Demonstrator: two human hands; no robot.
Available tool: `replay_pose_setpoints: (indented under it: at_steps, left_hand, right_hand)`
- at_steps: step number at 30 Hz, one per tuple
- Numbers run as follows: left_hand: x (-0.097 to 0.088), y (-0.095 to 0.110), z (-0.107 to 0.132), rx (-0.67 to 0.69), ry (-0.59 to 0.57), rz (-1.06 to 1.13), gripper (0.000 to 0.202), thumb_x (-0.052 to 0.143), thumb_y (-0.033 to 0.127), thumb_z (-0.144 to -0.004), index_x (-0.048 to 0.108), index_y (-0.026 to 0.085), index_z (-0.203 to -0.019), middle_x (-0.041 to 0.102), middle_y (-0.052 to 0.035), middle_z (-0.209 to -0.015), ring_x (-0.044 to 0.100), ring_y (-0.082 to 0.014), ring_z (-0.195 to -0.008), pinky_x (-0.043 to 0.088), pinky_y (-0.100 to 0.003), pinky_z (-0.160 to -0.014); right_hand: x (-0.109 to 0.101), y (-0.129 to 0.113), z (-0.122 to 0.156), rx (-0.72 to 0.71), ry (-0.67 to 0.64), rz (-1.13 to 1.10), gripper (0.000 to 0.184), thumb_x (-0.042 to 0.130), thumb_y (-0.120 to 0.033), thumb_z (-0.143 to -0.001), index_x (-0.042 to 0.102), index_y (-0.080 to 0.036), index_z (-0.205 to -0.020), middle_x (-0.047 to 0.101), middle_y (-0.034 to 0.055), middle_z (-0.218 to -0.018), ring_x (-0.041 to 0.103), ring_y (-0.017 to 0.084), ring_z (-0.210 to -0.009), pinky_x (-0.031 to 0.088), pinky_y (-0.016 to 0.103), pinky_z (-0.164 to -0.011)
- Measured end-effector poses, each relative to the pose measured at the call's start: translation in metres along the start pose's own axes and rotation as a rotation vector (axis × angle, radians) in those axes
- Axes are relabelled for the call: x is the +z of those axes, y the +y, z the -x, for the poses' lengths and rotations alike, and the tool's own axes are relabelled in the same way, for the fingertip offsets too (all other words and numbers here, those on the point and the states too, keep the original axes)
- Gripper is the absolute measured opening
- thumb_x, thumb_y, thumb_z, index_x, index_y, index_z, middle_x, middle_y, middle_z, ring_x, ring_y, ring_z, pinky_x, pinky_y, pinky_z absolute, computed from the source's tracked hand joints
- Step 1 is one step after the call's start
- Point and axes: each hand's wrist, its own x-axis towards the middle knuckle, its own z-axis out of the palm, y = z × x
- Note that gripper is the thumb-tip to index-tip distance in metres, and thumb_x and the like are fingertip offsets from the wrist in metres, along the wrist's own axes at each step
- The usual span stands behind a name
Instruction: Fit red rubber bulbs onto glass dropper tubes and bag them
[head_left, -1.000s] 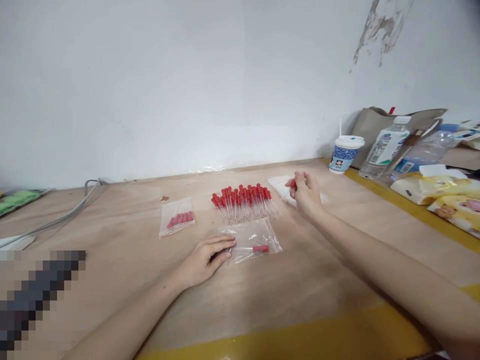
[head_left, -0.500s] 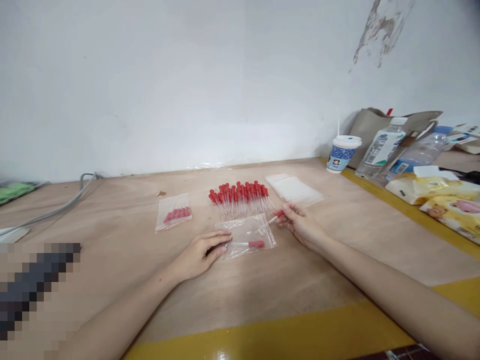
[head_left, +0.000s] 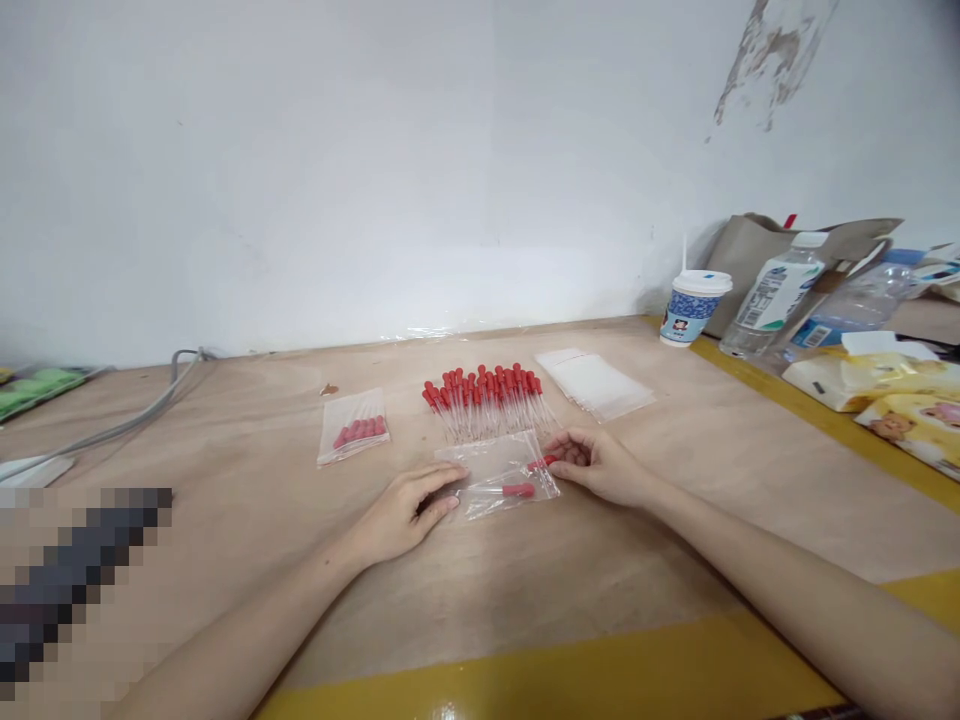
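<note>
A clear zip bag [head_left: 487, 458] lies flat on the table in front of me, with one red-bulbed glass dropper [head_left: 517, 490] inside. My left hand [head_left: 401, 508] grips the bag's left edge between thumb and fingers. At the bag's right end, my right hand [head_left: 600, 466] pinches a second dropper [head_left: 541, 462] by its red bulb. Its stem points left into the bag and shows only faintly through the plastic. Just behind the bag lies a pile of droppers [head_left: 487, 385], bulbs toward the wall. A filled bag of several droppers [head_left: 360, 432] rests to the left.
Flat bags [head_left: 596, 385] are stacked behind my right hand. Along the right stand a paper cup [head_left: 691, 308], a plastic bottle [head_left: 776, 295] and a yellow tissue pack [head_left: 911, 425]. A grey cable [head_left: 142, 410] runs along the left. The wall [head_left: 375, 180] bounds the table's back.
My right hand has moved slightly left and down, sliding its dropper farther into the bag's right end. My left hand keeps its place on the bag. The view has shifted a little.
</note>
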Motion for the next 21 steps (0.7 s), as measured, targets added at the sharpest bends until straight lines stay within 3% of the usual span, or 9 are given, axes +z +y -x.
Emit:
replay_pose_setpoints:
  at_steps: [5,10,15,18,21]
  left_hand:
    - [0.0,0.001,0.0,0.012,-0.006,0.009,0.034,0.045,0.03,-0.088,0.053,0.024,-0.12,0.057,-0.0039,-0.121,0.051,-0.0191,-0.112,0.041,-0.038,-0.097]
    - [0.001,0.0,0.0,0.028,0.006,0.008,0.033,0.045,0.03,-0.088,0.055,0.022,-0.118,0.058,-0.0052,-0.119,0.052,-0.0198,-0.111,0.042,-0.039,-0.096]
    - [0.001,0.0,0.0,0.028,0.001,0.015,0.032,0.045,0.029,-0.088,0.056,0.022,-0.117,0.058,-0.0055,-0.119,0.053,-0.0197,-0.111,0.043,-0.039,-0.096]
    - [0.0,0.001,0.0,0.025,-0.008,0.025,0.032,0.044,0.029,-0.088,0.056,0.022,-0.117,0.058,-0.0053,-0.119,0.052,-0.0195,-0.112,0.043,-0.039,-0.096]
    - [-0.001,0.001,0.0,0.029,-0.021,0.046,0.032,0.041,0.028,-0.09,0.056,0.023,-0.117,0.058,-0.0044,-0.12,0.051,-0.0192,-0.114,0.043,-0.039,-0.097]
  right_hand:
    - [0.013,-0.007,0.0,-0.059,-0.004,0.121,0.014,0.064,-0.03,-0.069,0.063,-0.017,-0.071,0.056,-0.002,-0.058,0.046,0.01,-0.051,0.036,0.022,-0.047]
    - [0.015,-0.008,0.0,-0.151,-0.11,0.115,0.018,0.058,-0.033,-0.074,0.068,-0.019,-0.078,0.066,0.0018,-0.073,0.057,0.015,-0.068,0.045,0.027,-0.062]
    - [-0.003,0.003,-0.015,-0.079,0.118,0.127,0.018,0.063,-0.033,-0.068,0.066,-0.018,-0.078,0.067,0.002,-0.071,0.058,0.014,-0.062,0.045,0.027,-0.058]
    - [-0.017,0.003,-0.04,-0.118,0.267,0.306,0.014,0.061,-0.03,-0.069,0.067,-0.018,-0.073,0.065,0.001,-0.066,0.055,0.014,-0.057,0.043,0.027,-0.058]
    - [-0.022,-0.005,-0.073,-0.199,0.32,0.514,0.013,0.059,-0.027,-0.072,0.069,-0.02,-0.074,0.063,0.0001,-0.064,0.054,0.014,-0.059,0.043,0.028,-0.063]
